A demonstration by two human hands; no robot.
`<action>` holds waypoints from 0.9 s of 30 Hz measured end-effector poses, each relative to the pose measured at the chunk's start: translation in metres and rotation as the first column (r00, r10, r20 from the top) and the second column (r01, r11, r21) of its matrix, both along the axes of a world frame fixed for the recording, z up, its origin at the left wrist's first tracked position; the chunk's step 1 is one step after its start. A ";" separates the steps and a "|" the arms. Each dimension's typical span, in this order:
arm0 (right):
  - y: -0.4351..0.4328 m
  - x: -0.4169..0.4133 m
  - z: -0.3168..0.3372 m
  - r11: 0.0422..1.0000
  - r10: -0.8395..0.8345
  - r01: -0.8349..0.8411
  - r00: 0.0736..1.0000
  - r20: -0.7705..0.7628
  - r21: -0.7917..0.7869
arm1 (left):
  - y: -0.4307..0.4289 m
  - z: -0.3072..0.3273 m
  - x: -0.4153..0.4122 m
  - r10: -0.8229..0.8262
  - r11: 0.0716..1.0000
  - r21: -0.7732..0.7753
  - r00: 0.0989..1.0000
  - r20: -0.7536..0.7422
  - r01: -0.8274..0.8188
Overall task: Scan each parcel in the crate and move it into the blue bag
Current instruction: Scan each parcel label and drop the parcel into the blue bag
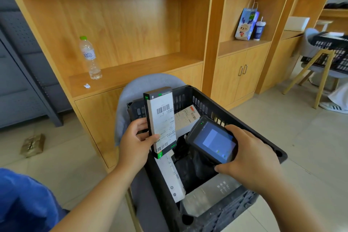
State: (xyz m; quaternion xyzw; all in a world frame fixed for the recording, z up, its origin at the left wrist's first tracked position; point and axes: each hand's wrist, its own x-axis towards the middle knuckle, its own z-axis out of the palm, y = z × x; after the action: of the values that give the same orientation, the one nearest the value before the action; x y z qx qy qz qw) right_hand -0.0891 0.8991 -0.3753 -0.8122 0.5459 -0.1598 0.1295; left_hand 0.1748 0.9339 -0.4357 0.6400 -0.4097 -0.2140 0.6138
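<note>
Left hand [134, 143]: our fingers [140, 121] grasp a tall white parcel [162, 118], upright over the crate's left side.
Right hand [250, 158]: we grip the scanner [212, 140], screen lit, just beside the parcel.
Crate [222, 108]: black, other parcels [170, 177] inside.
Blue bag [24, 203]: lower left.

Location type: parcel-handling room with office-style fittings.

Indicators: a black plastic crate [203, 106] on a grey chair [150, 83] holds parcels [186, 117] with printed barcode labels. A box [162, 118] with the same labels and a handheld scanner [212, 139] are directly above the crate.

Behind the crate stands a wooden shelf unit [120, 24] with cupboard doors [241, 73] below. Far right of the crate, a second crate [335, 52] rests on another chair [308, 43]. Left of the crate stands a grey metal rack [22, 81]. The floor [301, 137] under the crate is pale tile.
</note>
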 end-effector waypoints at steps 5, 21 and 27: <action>0.008 -0.002 0.007 0.998 0.016 -0.017 1.000 -0.009 -0.054 | 0.007 0.008 -0.004 -0.012 1.000 0.002 1.000 0.029 0.012; 0.030 0.017 0.008 0.990 0.095 -0.089 0.994 0.047 -0.107 | 0.062 0.027 0.002 0.094 0.994 -0.057 0.994 -0.056 -0.097; 0.054 0.066 -0.002 0.962 0.260 -0.254 0.965 0.048 -0.098 | 0.149 0.012 0.032 0.210 0.977 -0.001 0.968 -0.137 -0.212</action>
State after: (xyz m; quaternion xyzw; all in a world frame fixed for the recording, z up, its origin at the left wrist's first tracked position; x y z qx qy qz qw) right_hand -0.0232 0.9528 -0.3772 -0.8760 0.4239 -0.1909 0.1283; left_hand 0.2065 1.0829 -0.4240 0.6589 -0.2982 -0.1875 0.6646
